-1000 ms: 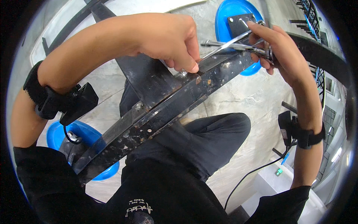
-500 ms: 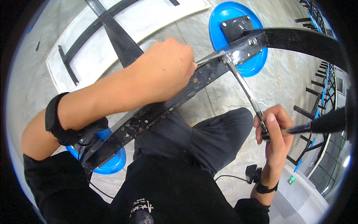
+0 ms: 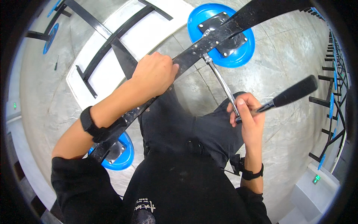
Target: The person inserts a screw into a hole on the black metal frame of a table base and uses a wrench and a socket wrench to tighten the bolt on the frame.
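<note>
A long black metal bar [image 3: 186, 59] runs diagonally in front of me, with blue round stool seats [image 3: 240, 56] under its two ends. My left hand [image 3: 154, 72] is closed over the bar's middle; its fingertips are hidden. My right hand [image 3: 248, 112] grips a ratchet wrench, whose black handle [image 3: 296, 93] sticks out to the right, slanting upward. From the hand a silver extension rod [image 3: 222, 82] reaches up and left. The rod's jointed tip meets the bar's near edge beside the far seat's black mounting plate [image 3: 231, 48].
A white curved tabletop [image 3: 134, 41] lies at the far left with a black metal frame [image 3: 115, 37] on it. The near blue seat [image 3: 125, 153] is by my left forearm. More black frames with blue seats [image 3: 332, 104] line the right side. A slim dark tool [image 3: 56, 63] lies on the floor.
My view has shifted, so the bar, seats and hands sit further left or lower. The wrench handle has swung slightly upward. Both hands keep their grips.
</note>
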Motion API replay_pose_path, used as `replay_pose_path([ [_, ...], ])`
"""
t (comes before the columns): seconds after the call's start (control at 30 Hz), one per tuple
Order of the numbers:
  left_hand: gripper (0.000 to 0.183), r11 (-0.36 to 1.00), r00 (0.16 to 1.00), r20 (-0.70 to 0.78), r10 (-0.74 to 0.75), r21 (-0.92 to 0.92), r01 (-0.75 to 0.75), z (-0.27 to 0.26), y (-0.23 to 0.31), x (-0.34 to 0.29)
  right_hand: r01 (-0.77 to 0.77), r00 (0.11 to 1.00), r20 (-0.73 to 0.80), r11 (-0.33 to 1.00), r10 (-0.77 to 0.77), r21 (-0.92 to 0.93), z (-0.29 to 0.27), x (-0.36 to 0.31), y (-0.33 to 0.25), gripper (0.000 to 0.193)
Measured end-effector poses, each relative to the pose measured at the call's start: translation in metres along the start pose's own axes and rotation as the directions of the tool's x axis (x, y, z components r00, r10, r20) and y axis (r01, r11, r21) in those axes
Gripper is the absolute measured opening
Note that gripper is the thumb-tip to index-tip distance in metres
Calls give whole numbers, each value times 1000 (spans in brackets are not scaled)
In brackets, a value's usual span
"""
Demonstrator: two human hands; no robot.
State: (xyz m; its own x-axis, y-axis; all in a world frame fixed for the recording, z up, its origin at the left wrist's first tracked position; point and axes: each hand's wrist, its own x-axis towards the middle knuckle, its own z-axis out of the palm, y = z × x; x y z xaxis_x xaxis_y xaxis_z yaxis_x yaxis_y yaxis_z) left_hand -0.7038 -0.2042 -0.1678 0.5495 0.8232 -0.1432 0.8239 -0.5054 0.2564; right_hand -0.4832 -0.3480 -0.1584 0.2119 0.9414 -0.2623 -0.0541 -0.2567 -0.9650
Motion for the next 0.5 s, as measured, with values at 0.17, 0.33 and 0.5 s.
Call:
replay_pose_path([
  [0.17, 36, 997, 997, -11, -80, 13, 80, 5, 12, -3, -87, 993, 82, 996, 86, 17, -8, -9, 26, 31],
  [0.33, 33, 980, 980, 8, -197, -30, 197, 3, 25, -10, 394, 919, 184, 831, -349, -392, -1, -26, 81, 33],
  [0.5, 57, 979, 968, 146, -202, 32, 199, -8, 25, -18, 491, 866, 280, 809, -415, -322, 11, -33, 108, 33],
])
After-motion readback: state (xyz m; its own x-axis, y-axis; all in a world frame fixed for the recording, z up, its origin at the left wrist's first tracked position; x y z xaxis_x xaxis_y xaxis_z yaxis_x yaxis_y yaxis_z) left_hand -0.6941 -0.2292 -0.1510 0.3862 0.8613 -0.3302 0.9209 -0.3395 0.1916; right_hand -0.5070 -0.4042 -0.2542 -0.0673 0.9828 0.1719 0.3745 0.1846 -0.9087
